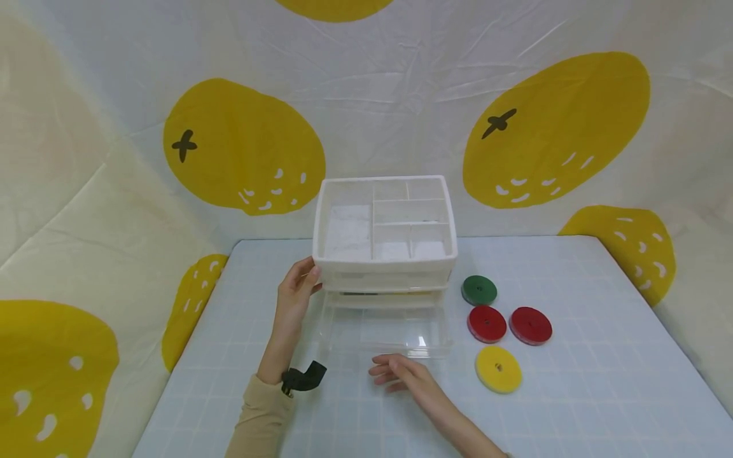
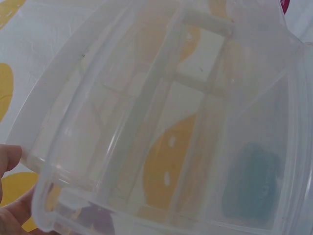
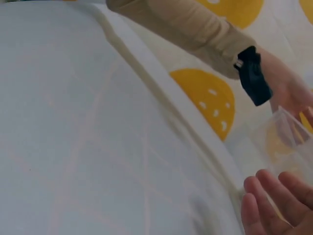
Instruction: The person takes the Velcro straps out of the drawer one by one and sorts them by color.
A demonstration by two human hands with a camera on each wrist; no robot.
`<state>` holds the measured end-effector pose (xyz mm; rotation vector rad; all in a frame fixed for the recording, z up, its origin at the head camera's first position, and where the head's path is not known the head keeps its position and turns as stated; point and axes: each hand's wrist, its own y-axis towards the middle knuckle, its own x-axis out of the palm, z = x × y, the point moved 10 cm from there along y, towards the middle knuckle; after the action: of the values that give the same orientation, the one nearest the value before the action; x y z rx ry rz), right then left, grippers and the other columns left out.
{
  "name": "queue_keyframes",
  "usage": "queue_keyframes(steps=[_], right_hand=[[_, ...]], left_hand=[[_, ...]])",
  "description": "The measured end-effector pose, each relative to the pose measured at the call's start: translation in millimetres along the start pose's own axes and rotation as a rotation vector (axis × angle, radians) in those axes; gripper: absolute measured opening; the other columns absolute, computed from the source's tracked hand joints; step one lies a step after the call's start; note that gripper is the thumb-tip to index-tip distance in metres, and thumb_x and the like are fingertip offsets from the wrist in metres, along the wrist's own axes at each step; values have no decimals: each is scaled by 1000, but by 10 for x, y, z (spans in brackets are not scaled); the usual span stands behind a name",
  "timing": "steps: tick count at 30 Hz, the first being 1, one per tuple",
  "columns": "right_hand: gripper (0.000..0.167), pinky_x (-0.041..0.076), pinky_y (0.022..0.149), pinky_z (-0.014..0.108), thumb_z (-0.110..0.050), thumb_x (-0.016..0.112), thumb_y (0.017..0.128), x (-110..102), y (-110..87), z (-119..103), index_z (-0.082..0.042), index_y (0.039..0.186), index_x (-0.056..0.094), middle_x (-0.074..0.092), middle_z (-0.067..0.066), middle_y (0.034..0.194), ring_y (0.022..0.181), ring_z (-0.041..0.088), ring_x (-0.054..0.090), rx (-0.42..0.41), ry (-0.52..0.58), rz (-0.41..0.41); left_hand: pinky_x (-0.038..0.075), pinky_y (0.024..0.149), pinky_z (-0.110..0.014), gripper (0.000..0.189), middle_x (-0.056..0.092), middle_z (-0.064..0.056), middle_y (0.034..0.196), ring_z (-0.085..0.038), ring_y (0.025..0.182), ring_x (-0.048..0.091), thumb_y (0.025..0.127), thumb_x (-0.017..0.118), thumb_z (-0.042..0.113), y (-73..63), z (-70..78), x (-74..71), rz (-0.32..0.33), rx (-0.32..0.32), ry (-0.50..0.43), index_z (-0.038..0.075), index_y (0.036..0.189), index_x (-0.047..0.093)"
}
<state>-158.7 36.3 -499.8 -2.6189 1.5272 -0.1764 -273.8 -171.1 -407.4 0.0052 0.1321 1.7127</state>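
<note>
We see a green disc (image 1: pixel 479 290), two red discs (image 1: pixel 487 324) (image 1: pixel 530 326) and a yellow disc (image 1: pixel 499 369) toward the table's (image 1: pixel 601 394) right side, before a lemon-print cloth (image 1: pixel 240 146).

Bright, even, diffuse light fills the head view; shadows on the bench (image 1: pixel 572 394) are faint, with a small glare patch on the clear drawer (image 1: pixel 385 334). Straight lines bow toward the edges. Both wrist views are soft and hazy, the right hand (image 3: pixel 276 208) blurred at close range.
</note>
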Motion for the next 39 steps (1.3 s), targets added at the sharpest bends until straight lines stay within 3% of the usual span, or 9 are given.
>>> queue_keyframes(steps=[4, 7, 11, 16, 22, 34, 39], right_hand=[[53, 54, 90, 31, -34, 31, 106, 29, 34, 25, 7, 135, 46, 60, 26, 127, 111, 32, 63, 19, 65, -6], [56, 54, 91, 30, -34, 27, 106, 44, 55, 31, 10, 137, 42, 59, 26, 129, 110, 26, 64, 12, 124, -18], [59, 52, 94, 32, -37, 25, 106, 69, 62, 25, 11, 139, 37, 60, 20, 130, 109, 15, 65, 2, 217, -42], [59, 51, 95, 31, -37, 23, 107, 95, 65, 30, 9, 141, 35, 62, 12, 130, 111, 15, 63, 17, 304, -48], [58, 51, 95, 30, -38, 21, 107, 88, 85, 43, 6, 141, 36, 64, 5, 129, 112, 15, 62, 38, 334, -30], [59, 50, 96, 30, -44, 24, 105, 26, 159, -15, 1, 139, 42, 64, 6, 129, 113, 15, 62, 21, 359, -22], [60, 50, 97, 32, -41, 23, 106, -7, 217, -39, 5, 140, 39, 66, 4, 126, 112, 14, 63, 6, 380, -12]], left_hand=[[52, 92, -32, 36, 59, -5, 126, -7, 104, 60, 96, 59, 26, 3, -2, -1, 1, 4, -13, 12, 129, 57], [52, 91, -30, 36, 59, -5, 127, -6, 104, 60, 96, 59, 26, 8, -7, 0, 0, 0, -12, 12, 129, 56], [52, 92, -31, 36, 58, -6, 127, -6, 103, 60, 96, 59, 26, 11, -15, 0, 1, -4, -13, 12, 129, 56], [52, 92, -31, 37, 58, -5, 127, -7, 105, 59, 96, 59, 28, 11, -24, 9, -1, -10, -9, 12, 129, 56], [52, 94, -33, 38, 58, -3, 126, -10, 108, 58, 95, 59, 31, 13, -36, -3, 3, -14, -11, 14, 129, 57], [51, 95, -35, 38, 58, -3, 127, -11, 108, 58, 95, 59, 31, 21, -48, 2, -1, -17, -5, 14, 129, 57], [51, 95, -37, 37, 58, -4, 126, -11, 107, 59, 95, 60, 29, 20, -50, 2, 0, -20, -22, 13, 129, 57]])
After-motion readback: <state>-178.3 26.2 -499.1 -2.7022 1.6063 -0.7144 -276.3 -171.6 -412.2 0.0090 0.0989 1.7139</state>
